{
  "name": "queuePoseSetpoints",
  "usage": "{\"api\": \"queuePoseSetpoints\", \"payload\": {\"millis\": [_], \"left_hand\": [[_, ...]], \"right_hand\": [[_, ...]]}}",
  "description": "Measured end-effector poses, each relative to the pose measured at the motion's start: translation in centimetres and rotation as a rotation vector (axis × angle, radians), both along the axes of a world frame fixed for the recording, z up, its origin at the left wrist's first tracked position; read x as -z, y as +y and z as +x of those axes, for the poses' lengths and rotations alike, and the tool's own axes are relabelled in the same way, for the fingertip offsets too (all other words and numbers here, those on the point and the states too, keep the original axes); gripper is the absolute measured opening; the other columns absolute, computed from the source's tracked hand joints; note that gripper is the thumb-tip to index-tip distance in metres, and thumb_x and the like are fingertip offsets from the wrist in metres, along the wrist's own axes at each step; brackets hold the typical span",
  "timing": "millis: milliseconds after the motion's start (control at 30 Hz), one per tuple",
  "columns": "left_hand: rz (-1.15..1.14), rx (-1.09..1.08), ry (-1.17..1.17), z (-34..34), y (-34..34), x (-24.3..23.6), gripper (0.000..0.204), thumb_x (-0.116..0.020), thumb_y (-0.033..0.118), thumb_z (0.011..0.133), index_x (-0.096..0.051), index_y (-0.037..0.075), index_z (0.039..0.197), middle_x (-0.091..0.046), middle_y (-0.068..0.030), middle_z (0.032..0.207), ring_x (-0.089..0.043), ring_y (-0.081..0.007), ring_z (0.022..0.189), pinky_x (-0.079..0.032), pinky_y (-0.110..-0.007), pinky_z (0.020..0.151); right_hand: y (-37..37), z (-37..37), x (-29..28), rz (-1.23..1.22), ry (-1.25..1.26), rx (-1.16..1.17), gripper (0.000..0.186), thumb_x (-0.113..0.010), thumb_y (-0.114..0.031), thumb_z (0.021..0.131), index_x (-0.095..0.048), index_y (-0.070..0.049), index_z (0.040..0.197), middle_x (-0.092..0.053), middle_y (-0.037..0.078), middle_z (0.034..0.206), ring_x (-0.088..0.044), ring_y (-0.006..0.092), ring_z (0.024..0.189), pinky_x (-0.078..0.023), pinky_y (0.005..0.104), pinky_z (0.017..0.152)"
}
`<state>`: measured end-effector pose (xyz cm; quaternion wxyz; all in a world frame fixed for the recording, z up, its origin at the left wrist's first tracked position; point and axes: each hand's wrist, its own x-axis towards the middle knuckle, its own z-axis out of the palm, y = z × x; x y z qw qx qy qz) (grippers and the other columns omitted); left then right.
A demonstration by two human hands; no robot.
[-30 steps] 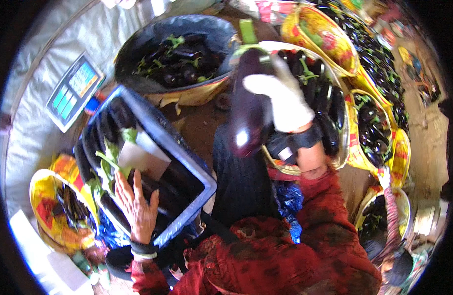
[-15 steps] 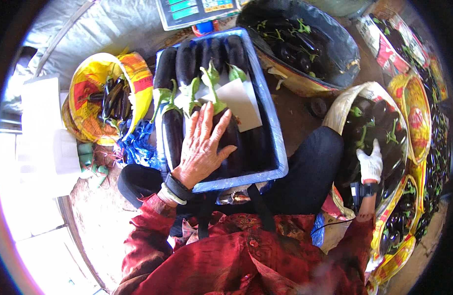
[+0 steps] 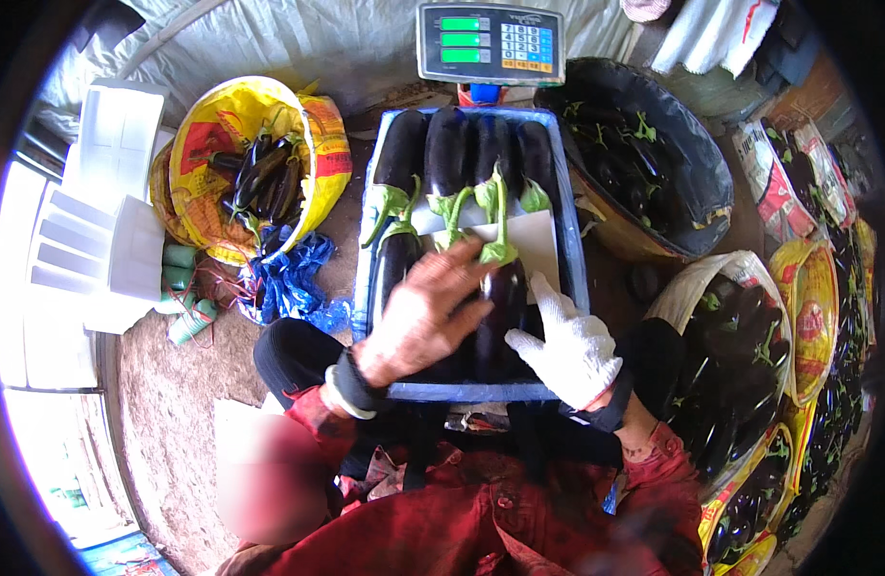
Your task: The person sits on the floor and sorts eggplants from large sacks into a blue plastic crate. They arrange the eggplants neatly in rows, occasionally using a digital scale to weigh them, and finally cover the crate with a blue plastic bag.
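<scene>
A blue-rimmed tray (image 3: 573,240) holds glossy dark purple eggplants in two rows. Those in the far row (image 3: 449,149) lie with their green stems toward me, meeting the stems of the near row. Between the rows lies a pale sheet (image 3: 536,235). Over the near row, my bare left hand (image 3: 433,312) rests with its fingers outstretched, slightly smeared by motion. An eggplant (image 3: 502,312) lies just right of its fingertips. My right hand (image 3: 567,350), in a white knitted glove, is at the tray's near right, thumb and fingers apart beside that eggplant, gripping nothing visible.
A scale display (image 3: 490,43) stands beyond the tray. Eggplants fill a dark-lined tub (image 3: 706,163), a white sack (image 3: 675,302) and yellow sacks (image 3: 805,322) on the right. On the left are a yellow sack-lined basket (image 3: 329,158), white foam pieces (image 3: 107,226) and green twine rolls (image 3: 179,269).
My right hand has come left from the eggplant sack to the tray. My left hand still lies over the near row. The view has shifted, showing more of the scale.
</scene>
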<state>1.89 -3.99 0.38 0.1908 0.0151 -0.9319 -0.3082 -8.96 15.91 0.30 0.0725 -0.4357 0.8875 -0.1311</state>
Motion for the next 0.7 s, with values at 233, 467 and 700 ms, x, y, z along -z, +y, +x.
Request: {"api": "queuePoseSetpoints", "payload": {"millis": [233, 467, 700], "left_hand": [[0.384, -0.424, -0.224, -1.2, -15.6, 1.6, 0.046, -0.068, 0.030, 0.088, -0.059, -0.002, 0.121, -0.065, -0.0176, 0.099, -0.063, -0.0258, 0.090, -0.050, -0.036, 0.076], [-0.143, -0.522, -0.208, -5.9, -15.5, 5.0, 0.053, -0.070, 0.036, 0.084, -0.057, -0.001, 0.120, -0.064, -0.0232, 0.105, -0.061, -0.0404, 0.097, -0.050, -0.045, 0.084], [-0.155, -0.184, -0.406, -12.6, -15.4, 3.6, 0.049, -0.062, 0.035, 0.090, -0.056, -0.004, 0.118, -0.063, -0.0281, 0.107, -0.060, -0.0423, 0.105, -0.048, -0.047, 0.091]], "right_hand": [[-2.1, 0.3, -2.7, -0.297, 0.285, -0.060, 0.072, -0.075, -0.029, 0.079, -0.046, -0.003, 0.139, -0.056, 0.018, 0.124, -0.055, 0.0384, 0.112, -0.049, 0.0474, 0.092], [-9.2, -1.6, -4.7, -0.502, 0.102, -0.314, 0.036, -0.067, -0.015, 0.086, -0.064, -0.006, 0.121, -0.065, 0.015, 0.114, -0.063, 0.0339, 0.104, -0.052, 0.0421, 0.088], [-13.2, -4.4, -2.8, -0.248, 0.295, -0.323, 0.037, -0.066, -0.028, 0.084, -0.061, -0.007, 0.113, -0.059, 0.011, 0.101, -0.061, 0.0298, 0.090, -0.047, 0.0445, 0.079]]}}
